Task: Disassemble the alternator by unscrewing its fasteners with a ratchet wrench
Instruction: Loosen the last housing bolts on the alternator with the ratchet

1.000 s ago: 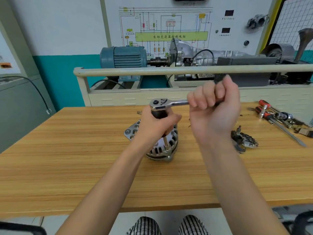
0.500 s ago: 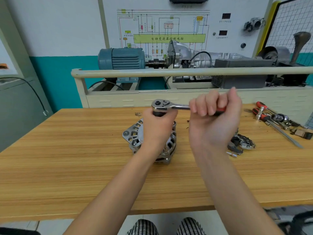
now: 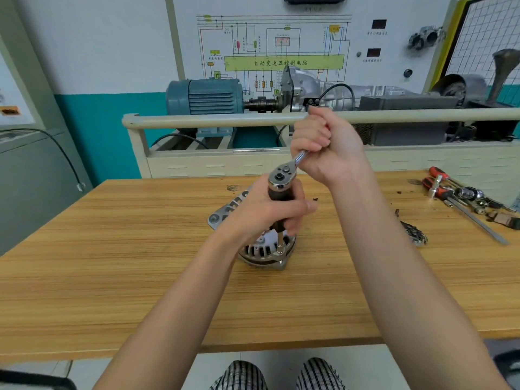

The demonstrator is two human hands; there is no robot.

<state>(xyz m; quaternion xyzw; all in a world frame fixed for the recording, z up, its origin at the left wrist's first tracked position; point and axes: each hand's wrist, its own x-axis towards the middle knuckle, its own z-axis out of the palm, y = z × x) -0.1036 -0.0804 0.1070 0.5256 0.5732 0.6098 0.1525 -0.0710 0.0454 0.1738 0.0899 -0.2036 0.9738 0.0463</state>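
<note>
A silver alternator [image 3: 263, 253] stands on the wooden table [image 3: 112, 263] near its middle. A chrome ratchet wrench [image 3: 282, 175] sits above it on a dark extension whose thin shaft [image 3: 280, 243] drops to a fastener on the alternator's near rim. My left hand [image 3: 270, 212] grips the dark extension just under the ratchet head. My right hand [image 3: 323, 144] grips the wrench handle, which points away and up to the right; most of the handle is hidden in the fist. The left hand covers much of the alternator's top.
A removed dark alternator part [image 3: 413, 233] lies right of my right forearm. Red-handled screwdrivers [image 3: 439, 182] and sockets [image 3: 470, 194] lie at the table's far right. A railed training bench [image 3: 253, 118] with a blue motor [image 3: 205, 97] stands behind the table.
My right hand has swung the wrench handle from pointing right to pointing away toward the rail. The left hand stays on the extension.
</note>
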